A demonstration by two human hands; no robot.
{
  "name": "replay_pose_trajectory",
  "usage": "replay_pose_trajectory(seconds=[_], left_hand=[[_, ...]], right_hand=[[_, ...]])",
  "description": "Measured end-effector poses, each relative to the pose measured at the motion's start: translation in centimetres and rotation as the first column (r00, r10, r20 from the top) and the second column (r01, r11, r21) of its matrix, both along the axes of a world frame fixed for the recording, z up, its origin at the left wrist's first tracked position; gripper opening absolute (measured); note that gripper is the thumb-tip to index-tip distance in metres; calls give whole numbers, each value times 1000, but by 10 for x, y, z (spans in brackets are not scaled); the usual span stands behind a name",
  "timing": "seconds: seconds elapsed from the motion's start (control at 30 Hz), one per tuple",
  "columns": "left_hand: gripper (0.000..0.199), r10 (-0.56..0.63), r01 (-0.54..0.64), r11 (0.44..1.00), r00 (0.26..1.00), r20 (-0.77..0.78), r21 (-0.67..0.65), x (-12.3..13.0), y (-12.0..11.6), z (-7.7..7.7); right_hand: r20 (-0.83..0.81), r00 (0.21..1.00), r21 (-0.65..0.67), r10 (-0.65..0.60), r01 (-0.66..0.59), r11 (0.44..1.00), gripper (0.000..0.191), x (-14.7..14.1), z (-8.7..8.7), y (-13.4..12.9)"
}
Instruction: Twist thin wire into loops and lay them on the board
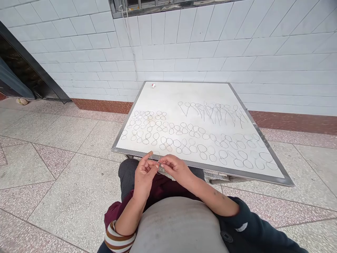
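Both hands meet just in front of the near edge of a white table [168,95]. My left hand [145,172] pinches a thin wire loop [158,154] between thumb and fingers, with one fingertip raised. My right hand [177,169] is closed on the same wire, its fingertips touching those of my left hand. Several thin wire rings, many joined in figure-eight shapes [223,157], lie in rows across the near half of the table. Behind them on the right, several looped wires with long loose tails [218,110] lie in a row.
A small red and white object [153,85] sits at the table's far left corner. A grey metal rim [263,179] edges the table, which stands by a white tiled wall [173,52]. A cord [131,42] hangs down the wall. Left, there is a dark doorway [23,66].
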State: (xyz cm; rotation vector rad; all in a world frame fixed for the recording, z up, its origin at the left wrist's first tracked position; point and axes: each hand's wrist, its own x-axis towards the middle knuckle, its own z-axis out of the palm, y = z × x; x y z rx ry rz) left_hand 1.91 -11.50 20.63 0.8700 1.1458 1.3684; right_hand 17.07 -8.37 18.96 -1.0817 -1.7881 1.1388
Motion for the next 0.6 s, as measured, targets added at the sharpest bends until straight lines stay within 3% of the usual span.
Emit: replay_pose_trajectory(seconds=[0.17, 0.3, 0.43, 0.6], left_hand=[[45, 15, -15, 1000, 1000, -5, 13, 0, -1, 2], [43, 76, -76, 997, 997, -8, 11, 2, -2, 1], [44, 203, -203, 978, 979, 2, 55, 5, -1, 2], [47, 350, -351, 925, 936, 35, 147, 2, 4, 11]], right_hand=[[28, 1000, 59, 1, -2, 998, 16, 0, 5, -1], [1, 1000, 9, -23, 23, 1000, 18, -1, 4, -2], [-125, 991, -163, -45, 25, 986, 17, -4, -2, -4], [-373, 915, -431, -155, -23, 902, 16, -12, -2, -9]])
